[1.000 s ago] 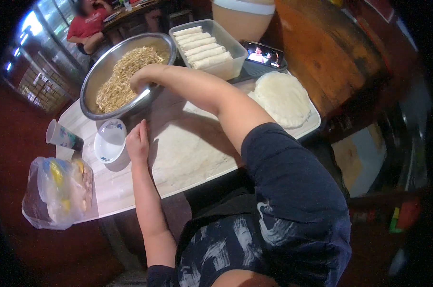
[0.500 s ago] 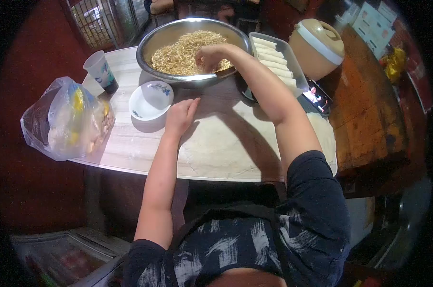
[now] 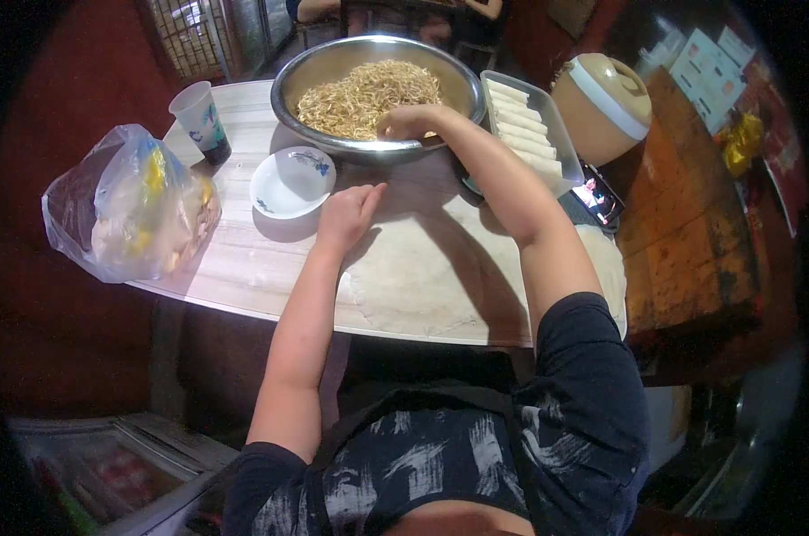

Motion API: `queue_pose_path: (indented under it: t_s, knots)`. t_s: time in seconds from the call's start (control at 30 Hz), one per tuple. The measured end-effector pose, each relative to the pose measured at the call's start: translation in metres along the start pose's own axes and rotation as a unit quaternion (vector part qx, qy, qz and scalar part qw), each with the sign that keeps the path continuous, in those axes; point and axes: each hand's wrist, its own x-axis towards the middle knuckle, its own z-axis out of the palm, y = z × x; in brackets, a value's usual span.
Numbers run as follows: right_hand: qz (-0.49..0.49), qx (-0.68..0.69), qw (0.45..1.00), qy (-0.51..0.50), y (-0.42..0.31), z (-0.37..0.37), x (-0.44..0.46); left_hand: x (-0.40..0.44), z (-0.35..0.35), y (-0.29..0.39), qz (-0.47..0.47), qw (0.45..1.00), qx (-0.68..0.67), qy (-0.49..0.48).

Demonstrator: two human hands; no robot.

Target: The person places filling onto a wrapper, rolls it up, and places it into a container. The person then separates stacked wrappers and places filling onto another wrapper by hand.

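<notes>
My right hand (image 3: 407, 122) reaches into a large steel bowl (image 3: 462, 76) of pale shredded filling (image 3: 360, 94). Its fingers are bent down at the filling near the bowl's front rim, and their tips are hidden. My left hand (image 3: 347, 214) rests on the table just right of a white bowl (image 3: 293, 183) with a blue pattern; its fingers are curled in, the thumb lies along them, and what they hold, if anything, is hidden. A thin round wrapper sheet (image 3: 413, 286) lies flat before me. Rolled wrappers (image 3: 522, 129) fill a clear plastic box to the right.
On the left are a plastic cup (image 3: 199, 121) with dark liquid and a plastic bag (image 3: 145, 214). At the right stand a phone (image 3: 598, 195), a stack of wrappers (image 3: 608, 259) partly behind my arm, and a beige lidded container (image 3: 601, 107). People sit at the back.
The view has swung to the right and levelled. My right hand has stayed in the steel bowl, moving toward its front rim. My left hand remains beside the white bowl.
</notes>
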Motion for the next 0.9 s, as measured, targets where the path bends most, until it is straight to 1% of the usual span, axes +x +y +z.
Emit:
queue_pose_path:
  t_s: [0.03,0.1,0.13,0.2,0.23,0.3,0.43,0.5,0.53,0.63,0.67,0.73,0.77,0.83,0.9]
  knots:
    - [0.000,-0.001,1.000,0.000,0.004,0.003,0.003,0.000,0.000,-0.001,0.001,1.000,0.002,-0.002]
    - [-0.054,-0.024,0.998,0.015,0.005,0.003,0.004,0.000,0.000,-0.003,0.003,1.000,0.010,-0.002]
    - [-0.055,-0.025,0.998,0.015,0.001,0.000,0.002,0.000,0.000,-0.004,0.004,1.000,0.018,-0.004]
    - [0.015,0.003,1.000,-0.027,-0.010,-0.009,-0.006,0.000,-0.001,-0.004,0.001,1.000,0.020,-0.009]
    - [0.015,0.002,1.000,-0.027,-0.021,-0.017,-0.015,0.000,-0.001,-0.004,-0.001,1.000,0.022,-0.015]
    - [0.054,0.016,0.998,-0.012,-0.035,-0.029,-0.028,0.000,-0.001,-0.001,0.002,1.000,0.018,-0.009]
    - [0.031,0.029,0.999,-0.003,-0.015,-0.028,-0.014,0.000,-0.002,0.002,0.004,1.000,0.007,0.001]
    - [0.015,0.064,0.997,-0.046,-0.004,-0.013,-0.003,0.000,0.000,0.001,0.003,1.000,0.000,0.003]
    - [0.014,0.062,0.997,-0.045,-0.001,-0.009,0.001,0.001,0.000,0.000,0.002,1.000,-0.007,0.005]
    - [0.064,0.014,0.997,-0.033,-0.001,-0.002,0.005,0.000,-0.003,0.003,-0.014,1.000,0.000,-0.003]
    - [0.063,0.013,0.997,-0.033,-0.001,-0.003,0.006,0.000,-0.003,0.003,-0.014,1.000,0.000,-0.002]
    - [0.005,-0.021,0.999,-0.026,-0.008,-0.010,-0.001,0.000,-0.003,0.002,0.007,1.000,0.020,0.002]
    - [0.006,-0.020,0.999,-0.026,-0.010,-0.015,-0.005,0.000,-0.003,0.002,0.007,1.000,0.020,0.001]
    - [0.068,0.073,0.994,-0.040,-0.029,-0.031,-0.024,0.001,-0.003,0.002,0.017,1.000,0.012,0.002]
    - [0.064,0.084,0.994,-0.035,-0.037,-0.038,-0.032,0.000,-0.002,0.002,0.018,1.000,0.014,0.005]
